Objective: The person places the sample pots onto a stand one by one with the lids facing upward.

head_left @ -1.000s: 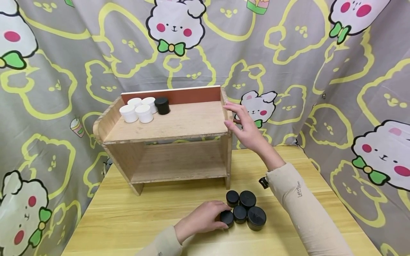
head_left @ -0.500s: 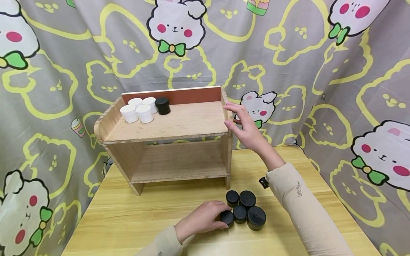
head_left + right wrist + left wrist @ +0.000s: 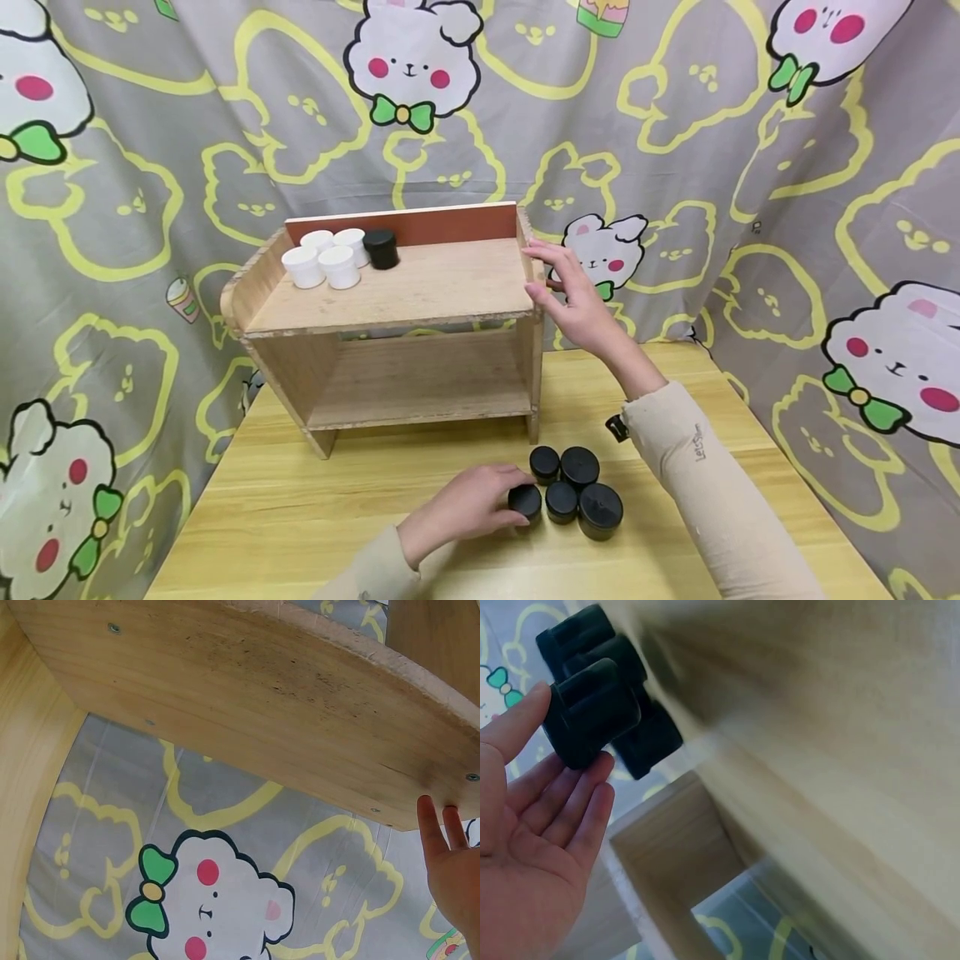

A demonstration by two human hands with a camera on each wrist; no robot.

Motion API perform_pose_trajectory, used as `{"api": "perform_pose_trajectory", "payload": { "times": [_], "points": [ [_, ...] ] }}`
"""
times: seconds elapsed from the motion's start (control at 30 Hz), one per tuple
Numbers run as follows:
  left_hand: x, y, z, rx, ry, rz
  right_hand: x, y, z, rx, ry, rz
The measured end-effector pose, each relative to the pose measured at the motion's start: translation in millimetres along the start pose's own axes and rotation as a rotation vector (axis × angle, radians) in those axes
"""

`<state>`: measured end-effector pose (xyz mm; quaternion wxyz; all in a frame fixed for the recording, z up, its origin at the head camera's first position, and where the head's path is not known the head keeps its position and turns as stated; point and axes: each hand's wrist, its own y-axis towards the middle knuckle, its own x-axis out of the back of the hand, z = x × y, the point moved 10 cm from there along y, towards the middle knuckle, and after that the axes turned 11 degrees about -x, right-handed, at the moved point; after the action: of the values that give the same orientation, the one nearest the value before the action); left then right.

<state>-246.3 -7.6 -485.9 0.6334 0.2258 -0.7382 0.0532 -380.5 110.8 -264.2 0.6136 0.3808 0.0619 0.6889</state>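
Observation:
Between thumb and fingers my left hand [image 3: 476,502] pinches a small black jar [image 3: 525,502], low over the table. The left wrist view shows this black jar [image 3: 592,712] in front of other dark jars. Just right of it in the head view stand more black jars, a small one [image 3: 562,501] nearest and a larger one [image 3: 600,510] beyond. My right hand [image 3: 576,300] touches the right side panel of a wooden shelf [image 3: 405,308], fingers extended along it. In the right wrist view the fingertips of the right hand [image 3: 457,862] meet that side panel [image 3: 285,705].
On the shelf's top board, at the left, stand several white jars [image 3: 339,267] and one black jar [image 3: 381,249]. The shelf has a lower board [image 3: 427,379] and a red-brown back strip [image 3: 450,223]. A patterned curtain [image 3: 675,100] surrounds the wooden table [image 3: 285,517].
My left hand has shifted slightly left and up with the pinched black jar, opening a gap to the neighbouring jar. The right hand has stayed on the shelf's side.

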Motion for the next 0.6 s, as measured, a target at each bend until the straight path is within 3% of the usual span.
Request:
{"api": "perform_pose_trajectory", "payload": {
  "times": [0.27,0.6],
  "points": [
    [19.2,-1.4,2.0,0.047,-0.027,0.001,2.0,-1.3,1.1,0.015,0.009,0.002],
    [65.3,-3.3,-7.2,0.02,0.004,-0.118,-0.3,-0.5,1.9,0.006,0.014,0.002]
  ]
}}
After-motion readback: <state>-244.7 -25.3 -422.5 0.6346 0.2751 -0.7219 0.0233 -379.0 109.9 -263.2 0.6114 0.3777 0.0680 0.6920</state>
